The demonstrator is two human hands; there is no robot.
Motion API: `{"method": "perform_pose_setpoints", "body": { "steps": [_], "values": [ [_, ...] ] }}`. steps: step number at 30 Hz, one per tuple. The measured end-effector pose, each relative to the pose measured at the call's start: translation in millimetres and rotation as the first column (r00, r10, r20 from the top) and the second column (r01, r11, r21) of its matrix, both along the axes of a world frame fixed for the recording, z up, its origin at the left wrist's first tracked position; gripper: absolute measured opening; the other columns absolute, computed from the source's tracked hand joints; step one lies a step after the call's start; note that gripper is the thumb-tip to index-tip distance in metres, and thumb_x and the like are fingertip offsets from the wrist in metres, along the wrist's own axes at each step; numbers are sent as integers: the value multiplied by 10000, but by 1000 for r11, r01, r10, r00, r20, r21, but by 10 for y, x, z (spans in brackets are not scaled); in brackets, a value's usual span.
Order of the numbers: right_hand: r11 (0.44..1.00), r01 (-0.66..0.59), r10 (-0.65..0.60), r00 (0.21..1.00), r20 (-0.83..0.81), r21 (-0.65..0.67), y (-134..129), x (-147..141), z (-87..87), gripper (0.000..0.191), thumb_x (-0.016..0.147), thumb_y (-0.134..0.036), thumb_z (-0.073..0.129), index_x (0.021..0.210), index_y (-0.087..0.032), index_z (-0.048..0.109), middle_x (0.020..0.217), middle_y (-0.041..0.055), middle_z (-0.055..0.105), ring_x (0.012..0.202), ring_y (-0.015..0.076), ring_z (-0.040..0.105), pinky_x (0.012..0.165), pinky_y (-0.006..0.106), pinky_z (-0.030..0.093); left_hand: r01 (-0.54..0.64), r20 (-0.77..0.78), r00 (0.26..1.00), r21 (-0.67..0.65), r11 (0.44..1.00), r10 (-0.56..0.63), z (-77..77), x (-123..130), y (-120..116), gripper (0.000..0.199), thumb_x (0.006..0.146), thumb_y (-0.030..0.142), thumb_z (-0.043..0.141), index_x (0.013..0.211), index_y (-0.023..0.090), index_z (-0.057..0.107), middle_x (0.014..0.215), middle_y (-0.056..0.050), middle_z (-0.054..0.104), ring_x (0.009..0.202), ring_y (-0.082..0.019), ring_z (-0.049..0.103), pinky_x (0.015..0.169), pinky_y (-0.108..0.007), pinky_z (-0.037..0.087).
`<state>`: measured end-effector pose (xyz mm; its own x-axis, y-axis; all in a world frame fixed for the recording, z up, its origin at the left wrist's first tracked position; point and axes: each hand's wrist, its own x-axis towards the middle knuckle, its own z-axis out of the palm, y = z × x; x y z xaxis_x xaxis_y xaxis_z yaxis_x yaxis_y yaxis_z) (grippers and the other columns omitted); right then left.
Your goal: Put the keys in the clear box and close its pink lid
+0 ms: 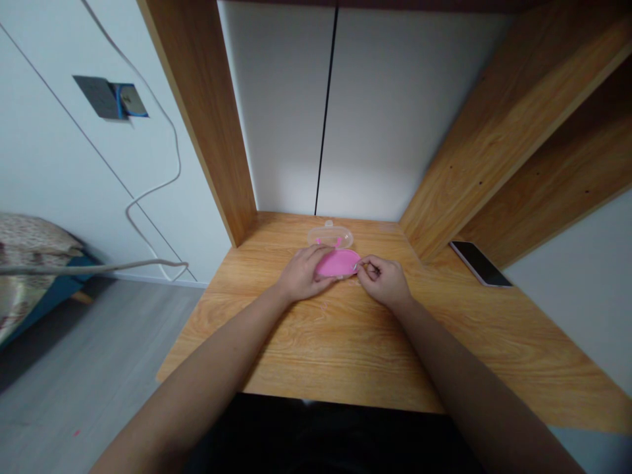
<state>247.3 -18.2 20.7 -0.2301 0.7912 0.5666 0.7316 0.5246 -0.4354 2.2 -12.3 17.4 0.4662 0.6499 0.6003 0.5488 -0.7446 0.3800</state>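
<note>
A small oval pink case [338, 264] lies on the wooden desk, in front of me. Behind it, and seemingly joined to it, a see-through oval lid [344, 234] with pink parts inside stands open. My left hand [303, 273] grips the left end of the case, thumb along the near side and fingers over the far side. At the right end, my right hand [382, 280] is closed in a pinch, its fingertips at the rim. A tiny pale thing shows at those fingertips, too small to name.
A phone [480, 263] with a dark screen lies on the desk [336, 349] to the right. Wooden panels rise on both sides, with a white panel behind. At the left, a white cable [176, 145] hangs before the wall, near an outlet plate [101, 97].
</note>
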Motion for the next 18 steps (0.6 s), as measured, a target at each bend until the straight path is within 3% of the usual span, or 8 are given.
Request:
{"method": "perform_pose_setpoints", "body": {
  "steps": [18],
  "values": [
    [998,60,-60,995,81,4,3,8,10,131,797,-309,606,781,-198,673,496,-52,510,445,108,465,522,228,345,7,4,1000,-1,1000,-7,-20,0,10,652,852,497,666,1395,192,470,1388,-143,577,1300,-307,527,1090,-482,422]
  ]
}}
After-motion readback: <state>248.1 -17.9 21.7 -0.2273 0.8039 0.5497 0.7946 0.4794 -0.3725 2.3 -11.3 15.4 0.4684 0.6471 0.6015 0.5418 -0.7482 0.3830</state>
